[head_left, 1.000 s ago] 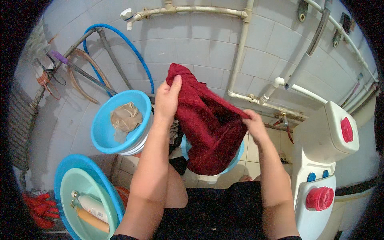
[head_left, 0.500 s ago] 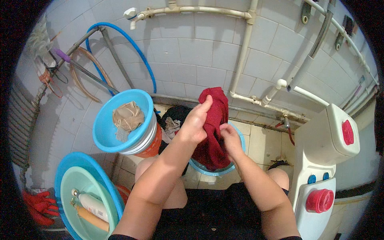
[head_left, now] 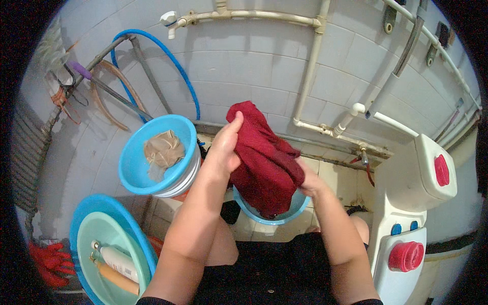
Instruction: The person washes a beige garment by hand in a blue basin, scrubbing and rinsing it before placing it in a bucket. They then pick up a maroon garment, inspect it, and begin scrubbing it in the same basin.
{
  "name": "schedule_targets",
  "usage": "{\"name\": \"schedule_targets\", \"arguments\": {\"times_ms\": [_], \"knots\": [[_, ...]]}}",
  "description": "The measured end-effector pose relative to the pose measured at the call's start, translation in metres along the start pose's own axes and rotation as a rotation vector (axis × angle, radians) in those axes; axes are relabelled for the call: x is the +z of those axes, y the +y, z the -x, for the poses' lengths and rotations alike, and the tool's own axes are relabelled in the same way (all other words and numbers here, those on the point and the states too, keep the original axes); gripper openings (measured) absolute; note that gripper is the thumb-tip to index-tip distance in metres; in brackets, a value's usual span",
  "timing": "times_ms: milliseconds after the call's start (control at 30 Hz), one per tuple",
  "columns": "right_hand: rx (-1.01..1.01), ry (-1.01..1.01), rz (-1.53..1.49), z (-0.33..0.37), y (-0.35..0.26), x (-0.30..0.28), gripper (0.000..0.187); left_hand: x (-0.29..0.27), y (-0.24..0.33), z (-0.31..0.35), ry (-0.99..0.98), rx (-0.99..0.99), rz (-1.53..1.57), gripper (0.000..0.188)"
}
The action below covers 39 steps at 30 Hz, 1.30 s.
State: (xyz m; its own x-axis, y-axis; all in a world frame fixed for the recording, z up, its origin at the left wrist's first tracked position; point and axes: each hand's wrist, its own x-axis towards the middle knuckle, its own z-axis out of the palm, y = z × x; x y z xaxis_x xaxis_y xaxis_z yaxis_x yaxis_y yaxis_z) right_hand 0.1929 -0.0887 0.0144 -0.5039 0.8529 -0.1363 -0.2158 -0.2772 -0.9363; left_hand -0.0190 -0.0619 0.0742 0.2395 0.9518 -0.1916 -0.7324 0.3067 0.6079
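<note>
A dark red cloth garment point(head_left: 264, 157) is spread between my hands above a light blue basin point(head_left: 295, 211) on the floor. My left hand point(head_left: 226, 146) grips its upper left side, thumb along the near face and fingers behind the cloth. At the garment's right edge, my right hand point(head_left: 311, 180) is closed on the fabric, its fingertips partly hidden. The lower end of the cloth hangs down into the basin, hiding much of the basin's inside. What kind of garment it is, I cannot tell.
Left of my arms, a blue basin point(head_left: 131, 165) holding beige cloth point(head_left: 163, 148) sits on stacked buckets. Nearer, a pale green basin point(head_left: 86, 223) with bottles rests in a larger blue basin point(head_left: 81, 206). A white toilet point(head_left: 401, 183) stands right; pipes point(head_left: 308, 76) run along the tiled wall.
The garment has been spread wider. My left hand has moved left with its upper part, and my right hand has moved slightly right, drawing out the other edge.
</note>
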Motion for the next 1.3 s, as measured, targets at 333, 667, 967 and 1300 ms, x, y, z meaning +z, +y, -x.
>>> {"name": "schedule_targets", "arguments": {"times_ms": [333, 667, 967, 1300], "knots": [[-0.401, 0.746, 0.621, 0.029, -0.063, -0.093, 0.033, -0.011, -0.007, -0.008, 0.283, 0.352, -0.599, 0.035], [-0.234, 0.159, 0.753, 0.015, -0.021, -0.005, 0.058, 0.021, -0.064, -0.009, -0.259, -0.110, -0.243, 0.031], [-0.267, 0.167, -0.084, 0.031, -0.062, -0.029, 0.033, 0.009, -0.065, -0.013, -0.387, 0.184, -0.895, 0.022], [-0.404, 0.054, -0.247, 0.034, -0.077, -0.030, 0.042, 0.019, -0.086, -0.001, -0.437, 0.092, -1.052, 0.026]]}}
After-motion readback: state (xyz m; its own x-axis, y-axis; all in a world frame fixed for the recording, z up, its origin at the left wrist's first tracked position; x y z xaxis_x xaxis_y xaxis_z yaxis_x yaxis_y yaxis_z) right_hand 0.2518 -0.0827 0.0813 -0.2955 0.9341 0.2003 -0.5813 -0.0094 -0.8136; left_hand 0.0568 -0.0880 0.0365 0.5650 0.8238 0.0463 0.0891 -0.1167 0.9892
